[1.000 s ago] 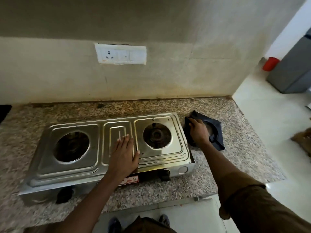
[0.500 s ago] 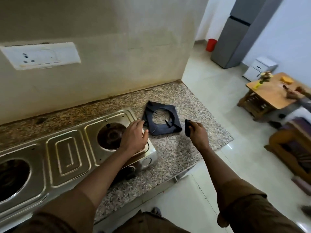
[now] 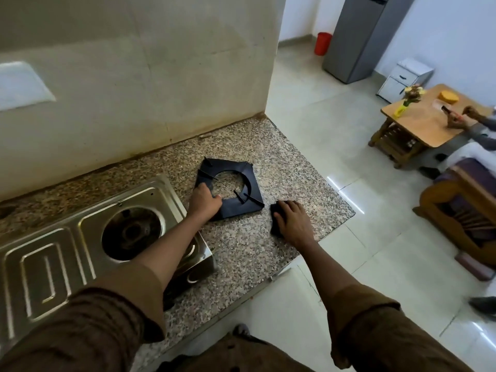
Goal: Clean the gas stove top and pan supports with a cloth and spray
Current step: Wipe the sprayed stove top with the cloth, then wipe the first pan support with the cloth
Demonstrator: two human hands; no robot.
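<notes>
Left hand point(image 3: 204, 202) now grips square black pan support point(image 3: 236, 201) on speckled granite point(image 3: 241, 245).

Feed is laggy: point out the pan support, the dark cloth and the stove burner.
pan support point(image 3: 243, 205): head view, flat near-right frame.
dark cloth point(image 3: 275, 220): head view, edge left of right hand.
stove burner point(image 3: 132, 232): head view, centre of burner well.

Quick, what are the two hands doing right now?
Left hand: grip closed on the black pan support.
Right hand: pressing flat on a dark cloth, not gripping it.

Shiny pressed-steel stove top point(image 3: 67, 251), matt black pan support point(image 3: 239, 208), speckled polished-granite counter point(image 3: 295, 167), glossy floor tiles point(image 3: 349, 237).
</notes>
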